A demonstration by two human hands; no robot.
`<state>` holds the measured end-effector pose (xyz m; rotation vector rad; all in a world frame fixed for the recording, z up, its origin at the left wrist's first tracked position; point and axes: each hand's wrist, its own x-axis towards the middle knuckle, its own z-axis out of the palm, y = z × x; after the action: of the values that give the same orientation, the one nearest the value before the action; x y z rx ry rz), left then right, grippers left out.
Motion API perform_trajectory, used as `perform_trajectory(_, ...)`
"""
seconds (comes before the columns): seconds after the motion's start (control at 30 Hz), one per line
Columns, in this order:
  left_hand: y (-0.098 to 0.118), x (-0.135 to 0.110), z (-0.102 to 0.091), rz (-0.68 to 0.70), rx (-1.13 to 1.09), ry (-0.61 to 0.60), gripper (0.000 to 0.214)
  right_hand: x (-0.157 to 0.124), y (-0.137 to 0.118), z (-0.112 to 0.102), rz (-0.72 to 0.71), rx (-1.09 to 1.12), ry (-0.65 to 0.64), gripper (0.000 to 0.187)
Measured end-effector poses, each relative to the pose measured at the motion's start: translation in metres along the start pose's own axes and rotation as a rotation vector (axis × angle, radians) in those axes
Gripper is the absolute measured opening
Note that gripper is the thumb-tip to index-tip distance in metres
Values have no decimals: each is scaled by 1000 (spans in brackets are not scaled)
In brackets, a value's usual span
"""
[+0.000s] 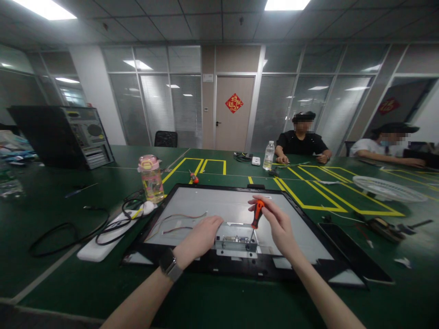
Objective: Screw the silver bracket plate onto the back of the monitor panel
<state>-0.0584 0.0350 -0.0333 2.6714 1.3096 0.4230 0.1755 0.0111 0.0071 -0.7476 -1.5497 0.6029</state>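
A flat monitor panel [192, 201] lies face down on the green table, its grey metal back up inside a black frame. My right hand [277, 226] is closed on an orange-handled screwdriver [256, 214], held upright with its tip on the small metal board cover [236, 242] near the panel's front edge. My left hand [202, 235] rests with curled fingers on the panel just left of that cover; a watch sits on its wrist. Thin coloured wires [178, 219] run across the panel's left part.
A pink-capped bottle [151, 178], black cables [113, 224] and a white slab [99, 246] lie at left. A computer case [78, 137] stands at far left. Two seated people [302, 144] work at the far right, near a water bottle [269, 155] and a white fan grille [387, 188].
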Motion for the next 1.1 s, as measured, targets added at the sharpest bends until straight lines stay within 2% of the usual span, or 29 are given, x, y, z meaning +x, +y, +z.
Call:
perform_trajectory(0.1,1,-1,-1,3,1,7,50,0,1,1,6,16,14,25)
perform_trajectory(0.27,1,-1,0,-1,15,13,48,1,4,1,-88,-156,86,19)
perform_trajectory(0.5,0,-1,0,5,8,16,48,-2,2,0,-83,-140,-6,30)
perform_trajectory(0.7,-4,0,4,24,2,40,50,-1,8,5,-132,-274,78,26)
perform_trajectory(0.8,-5,2,5,20,10,33,49,-2,6,5,-124,-248,45,24)
perform_trajectory(0.97,-4,2,6,2,14,23,51,-4,2,5,-34,-52,-35,29)
perform_trajectory(1.1,-5,1,7,16,11,38,50,-3,7,5,-63,-174,19,25)
